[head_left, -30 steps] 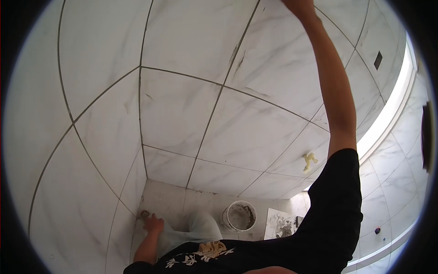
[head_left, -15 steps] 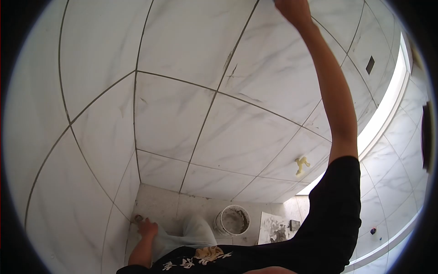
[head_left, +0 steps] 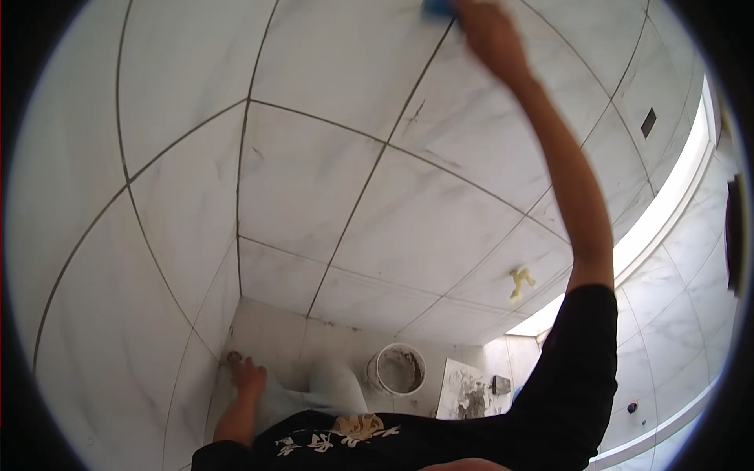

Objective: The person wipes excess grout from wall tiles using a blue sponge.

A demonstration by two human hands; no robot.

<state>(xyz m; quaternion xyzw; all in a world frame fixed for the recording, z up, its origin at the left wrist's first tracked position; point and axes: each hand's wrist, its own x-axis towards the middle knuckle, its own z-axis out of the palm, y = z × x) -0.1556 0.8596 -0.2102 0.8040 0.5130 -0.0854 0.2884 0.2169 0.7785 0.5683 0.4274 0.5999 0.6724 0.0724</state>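
Against the tiled wall [head_left: 314,180], my right hand [head_left: 495,43] is raised high, closed on a blurred blue tool [head_left: 437,8] cut off by the top edge of the view. The tool is beside a dark grout line between marbled white tiles; its exact kind does not show. Low on the left, my left hand [head_left: 250,378] hangs by my bent leg, fingers apart and holding nothing I can see. Just beyond its fingertips is a small round brownish fitting [head_left: 234,357] near the floor corner.
On the floor stands a white bucket [head_left: 397,369] with grey residue inside. A smeared white board [head_left: 455,396] lies right of it, with a small grey block [head_left: 501,385] on it. A yellowish tap [head_left: 520,282] juts from the wall. A bright doorway edge [head_left: 667,188] curves at right.
My right hand has come lower in view, bringing the blue tool into sight. A dark smear along the upper grout line no longer shows. The view has shifted slightly.
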